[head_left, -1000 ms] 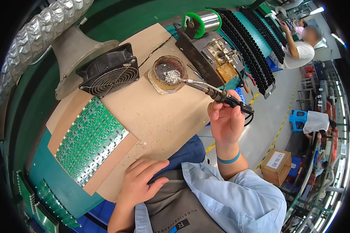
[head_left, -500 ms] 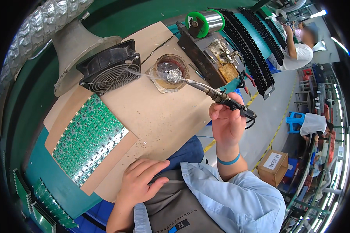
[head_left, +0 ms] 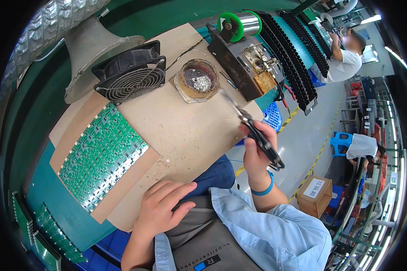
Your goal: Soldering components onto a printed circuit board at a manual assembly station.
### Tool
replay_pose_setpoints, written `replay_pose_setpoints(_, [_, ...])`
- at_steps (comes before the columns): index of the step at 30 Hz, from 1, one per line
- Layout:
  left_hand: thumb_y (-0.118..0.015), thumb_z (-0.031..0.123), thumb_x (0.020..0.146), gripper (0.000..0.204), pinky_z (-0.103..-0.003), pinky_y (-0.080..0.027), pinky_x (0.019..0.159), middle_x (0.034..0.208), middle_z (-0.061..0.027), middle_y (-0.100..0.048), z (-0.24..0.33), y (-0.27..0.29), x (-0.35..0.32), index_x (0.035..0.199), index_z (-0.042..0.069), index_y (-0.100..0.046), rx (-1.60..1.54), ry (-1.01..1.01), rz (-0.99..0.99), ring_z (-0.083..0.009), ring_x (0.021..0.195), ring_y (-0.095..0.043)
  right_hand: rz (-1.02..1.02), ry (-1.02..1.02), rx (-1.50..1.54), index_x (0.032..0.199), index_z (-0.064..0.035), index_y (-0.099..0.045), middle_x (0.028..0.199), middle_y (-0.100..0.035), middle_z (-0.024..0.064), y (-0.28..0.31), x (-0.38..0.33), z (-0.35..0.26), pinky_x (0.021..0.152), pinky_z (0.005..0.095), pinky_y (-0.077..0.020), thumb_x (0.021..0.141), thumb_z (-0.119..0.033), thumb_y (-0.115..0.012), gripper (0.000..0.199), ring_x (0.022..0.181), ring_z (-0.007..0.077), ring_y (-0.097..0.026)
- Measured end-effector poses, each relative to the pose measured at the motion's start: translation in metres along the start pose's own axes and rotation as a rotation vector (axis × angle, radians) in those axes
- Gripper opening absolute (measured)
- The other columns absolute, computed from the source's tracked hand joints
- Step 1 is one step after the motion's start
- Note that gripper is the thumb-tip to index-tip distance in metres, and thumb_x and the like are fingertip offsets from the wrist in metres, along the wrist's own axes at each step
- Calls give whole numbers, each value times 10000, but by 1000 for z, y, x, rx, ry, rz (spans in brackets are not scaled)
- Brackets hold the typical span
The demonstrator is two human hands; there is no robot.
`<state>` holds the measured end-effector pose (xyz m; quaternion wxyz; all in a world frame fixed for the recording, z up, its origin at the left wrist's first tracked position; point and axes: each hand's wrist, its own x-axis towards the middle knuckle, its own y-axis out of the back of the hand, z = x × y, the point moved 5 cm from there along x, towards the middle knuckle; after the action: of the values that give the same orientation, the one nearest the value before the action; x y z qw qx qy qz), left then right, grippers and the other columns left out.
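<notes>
A: In the head view, how is the right hand being used?

B: The soldering iron is being gripped in it, fingers closed around the dark handle, shaft pointing toward the round pot.

A: Is the pot being touched?

B: That is not being shown clearly. The tip is being blurred; it appears to be held just beside the rim. Bright metal scraps are being contained inside.

A: And the left hand?

B: Nothing is being held by it. It is being rested near the cardboard edge, fingers slightly parted.

A: Where is the circuit board panel being kept?

B: It is being supported flat on the left, near the fan, well apart from the iron.

A: What risks are being noted?

B: Should the iron be swung carelessly, the cardboard could be scorched or the pot knocked, its scraps being scattered. If solder were being flicked off the tip, the panel could be spattered. Were the left hand being brought under the shaft, a burn could be caused.
</notes>
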<state>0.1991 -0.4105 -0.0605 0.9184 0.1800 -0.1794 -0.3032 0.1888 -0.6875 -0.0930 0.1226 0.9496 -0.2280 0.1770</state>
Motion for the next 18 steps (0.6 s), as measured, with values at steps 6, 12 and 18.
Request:
replay_pose_setpoints(6, [-852, 176, 755, 439, -376, -571, 765, 1020, -85, -737, -1, -1, -2, 1172, 81, -755, 41, -13, -8, -280, 870, -692, 23, -75, 251, 1327, 24, -550, 1146, -721, 182, 10, 1, 5, 926, 365, -579, 1000, -216, -742, 449, 1026, 250, -729])
replay_pose_setpoints(12, [-847, 195, 771, 439, -373, -573, 767, 1040, -62, -740, -2, -2, -3, 1188, 97, -750, 68, -20, -12, -265, 864, -689, -64, -231, 707, 1360, 26, -511, 1108, -719, 213, 13, 0, 6, 847, 377, -592, 1002, -343, -727, 557, 956, 279, -732])
replay_pose_setpoints(18, [-850, 199, 764, 439, -370, -570, 760, 1035, -59, -742, 0, -1, -3, 1180, 98, -752, 69, -29, -7, -264, 858, -686, -96, -230, 855, 1372, 28, -496, 1090, -719, 221, 10, -2, -6, 819, 378, -595, 1006, -354, -717, 573, 943, 289, -731])
